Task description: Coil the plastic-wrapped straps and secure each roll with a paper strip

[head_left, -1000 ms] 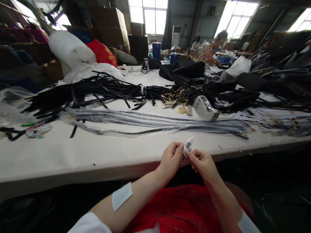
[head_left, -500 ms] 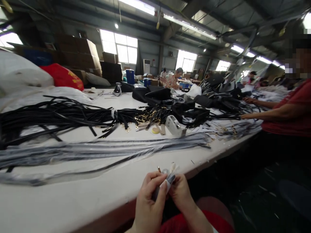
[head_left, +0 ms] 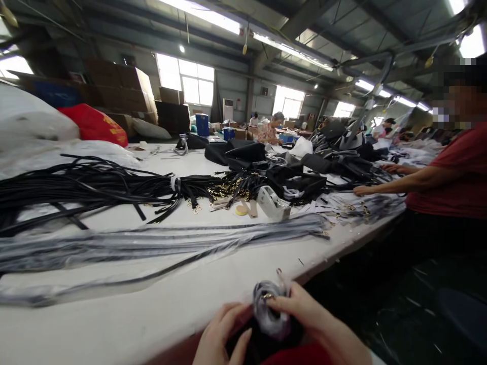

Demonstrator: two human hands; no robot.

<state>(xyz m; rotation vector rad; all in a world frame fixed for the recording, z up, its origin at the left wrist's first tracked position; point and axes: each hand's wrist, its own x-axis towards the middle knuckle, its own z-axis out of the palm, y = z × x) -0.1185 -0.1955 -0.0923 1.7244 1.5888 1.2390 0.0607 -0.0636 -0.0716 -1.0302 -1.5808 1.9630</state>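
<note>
Plastic-wrapped strap coil point(head_left: 268, 310): head view, bottom centre of the frame, just off the near edge of the white table point(head_left: 160, 314). It is being held over the lap rather than lying on the tabletop. A gold clasp point(head_left: 267, 296) is showing at its top, and a dark length of strap is trailing down out of the film between the two hands.

Left hand point(head_left: 222, 337): sitting lower left of the coil, fingers curling in against the dark lower part and gripping it from the side.

Right hand point(head_left: 317, 324): coming in from the lower right, fingertips point(head_left: 285, 304) pressing over the top of the coil by the clasp and closing on it. Both hands are touching the coil, which is lying between them.

Step in hand, as judged: the strap is being gathered into a tight roll inside its clear sleeve. The next move is calling for a steady pinch on the slippery film, so that the roll is not springing open and the clasp is not snagging the plastic.

Surroundings:
- Sleeved straps point(head_left: 160, 242) are lying in a long row across the middle of the table.
- A bundle of black straps point(head_left: 95, 185) is spreading at left.
- A tape dispenser point(head_left: 272, 203) is standing at centre.
- A co-worker's arm point(head_left: 395, 182) is reaching onto the table at right.
</note>
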